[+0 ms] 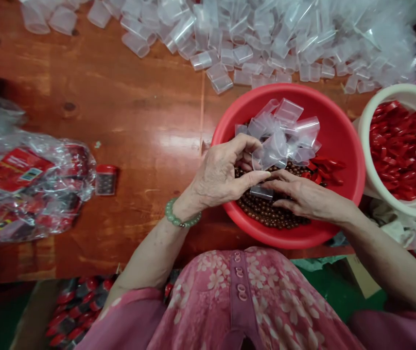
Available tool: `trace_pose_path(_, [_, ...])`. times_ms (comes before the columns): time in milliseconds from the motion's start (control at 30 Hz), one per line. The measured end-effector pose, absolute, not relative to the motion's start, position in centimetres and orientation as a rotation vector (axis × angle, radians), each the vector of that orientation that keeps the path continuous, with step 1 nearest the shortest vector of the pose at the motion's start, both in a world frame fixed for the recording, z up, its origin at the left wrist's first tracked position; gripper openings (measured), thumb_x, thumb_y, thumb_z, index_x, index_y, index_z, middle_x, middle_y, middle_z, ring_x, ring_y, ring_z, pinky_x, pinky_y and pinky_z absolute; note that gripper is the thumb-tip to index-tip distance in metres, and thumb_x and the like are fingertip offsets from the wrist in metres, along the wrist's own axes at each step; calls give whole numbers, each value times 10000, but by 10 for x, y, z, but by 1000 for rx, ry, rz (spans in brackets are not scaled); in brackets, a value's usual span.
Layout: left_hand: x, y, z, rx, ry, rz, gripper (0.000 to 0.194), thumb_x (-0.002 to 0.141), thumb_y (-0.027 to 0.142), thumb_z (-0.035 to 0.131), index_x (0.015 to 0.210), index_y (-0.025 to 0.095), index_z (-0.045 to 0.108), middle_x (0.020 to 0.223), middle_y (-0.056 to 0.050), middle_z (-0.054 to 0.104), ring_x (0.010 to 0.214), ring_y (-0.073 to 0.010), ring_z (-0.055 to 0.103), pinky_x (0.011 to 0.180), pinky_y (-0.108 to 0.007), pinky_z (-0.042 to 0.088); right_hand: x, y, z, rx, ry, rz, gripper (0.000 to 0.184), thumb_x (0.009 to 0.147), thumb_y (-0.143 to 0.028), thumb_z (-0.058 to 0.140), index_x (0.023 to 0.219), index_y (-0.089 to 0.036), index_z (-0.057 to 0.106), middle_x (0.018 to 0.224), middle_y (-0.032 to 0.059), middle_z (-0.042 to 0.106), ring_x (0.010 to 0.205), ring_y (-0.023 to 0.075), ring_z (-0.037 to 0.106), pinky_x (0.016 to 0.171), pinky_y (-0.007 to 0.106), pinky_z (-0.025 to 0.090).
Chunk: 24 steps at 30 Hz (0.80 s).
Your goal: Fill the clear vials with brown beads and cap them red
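Observation:
Both hands work over a red plastic basin (352, 141). My left hand (222, 170), with a green bead bracelet (182, 219) at the wrist, has curled fingers. Its thumb reaches to the fingertips of my right hand (303, 194), and whatever lies between them is hidden. My right fingers bend around the end of a short clear plastic sleeve (262, 192). Below them lie strings of brown beads (277, 216). A heap of clear plastic sleeves (284, 131) rests on the beads beyond my hands. Several red plastic pieces (326, 170) sit at the basin's right side.
Many clear sleeves (244, 53) are spread along the table's far side. A white bucket (366, 146) of red plastic pieces (405, 150) stands at right. Leftward, a clear bag (29, 189) of red-and-black packs lies beside one small red-topped container (106, 180). More containers (78, 311) are below the table edge.

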State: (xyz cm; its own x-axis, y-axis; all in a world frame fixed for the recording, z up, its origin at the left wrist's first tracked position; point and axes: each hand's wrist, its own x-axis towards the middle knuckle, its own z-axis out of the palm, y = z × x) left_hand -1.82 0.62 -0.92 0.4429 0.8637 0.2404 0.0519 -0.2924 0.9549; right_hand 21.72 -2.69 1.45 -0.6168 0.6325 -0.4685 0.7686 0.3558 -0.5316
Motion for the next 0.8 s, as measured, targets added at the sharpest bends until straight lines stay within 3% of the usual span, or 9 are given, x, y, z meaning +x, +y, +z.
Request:
trace_pose_path(100, [-18, 6, -10, 1647, 793, 983, 341, 836, 382, 737, 1060, 192, 563, 874, -18, 681, 723, -123, 666, 705, -261, 570, 211, -22, 10, 1255, 2440, -1094, 374, 984, -306, 530, 1321, -155, 590, 1312, 163, 591, 1216, 288, 609, 1055, 473, 495])
trace_pose_path(200, [-18, 6, -12, 1617, 775, 984, 347, 831, 385, 740, 1058, 198, 555, 873, -19, 673, 723, -124, 662, 711, -265, 570, 205, -19, 8, 1229, 2463, -1098, 452, 976, -470, 554, 1301, -159, 597, 1307, 165, 608, 1243, 303, 606, 1057, 465, 494])
trace_pose_path(300, [-18, 7, -13, 1587, 757, 1001, 347, 828, 376, 746, 1056, 200, 554, 902, -23, 668, 736, -124, 668, 719, -263, 570, 193, -18, 10, 1281, 2447, -1020, 500, 965, -519, 560, 1306, -154, 590, 1265, 166, 655, 1221, 315, 628, 1043, 463, 495])
trace_pose_path(500, [-17, 10, -19, 1527, 695, 1060, 375, 800, 362, 784, 1061, 201, 569, 931, -22, 669, 777, -130, 690, 748, -255, 579, 168, -18, 7, 1383, 2354, -819, 429, 909, -295, 611, 1271, -67, 581, 1221, 209, 685, 1139, 337, 659, 990, 445, 507])
trace_pose_path(667, [-18, 11, -21, 1486, 675, 1074, 369, 795, 347, 790, 1066, 203, 586, 940, -25, 666, 794, -132, 679, 768, -265, 576, 166, -22, 1, 1305, 2507, -707, 520, 862, -206, 566, 1371, -107, 537, 1243, 194, 657, 1124, 325, 631, 968, 451, 509])
trace_pose_path(800, [-18, 12, -19, 1449, 650, 1077, 348, 789, 313, 793, 1039, 202, 579, 942, -15, 658, 794, -123, 682, 764, -254, 566, 169, -24, -3, 1191, 2606, -695, 459, 868, -169, 522, 1319, -160, 600, 1214, 174, 668, 1106, 319, 636, 964, 466, 506])
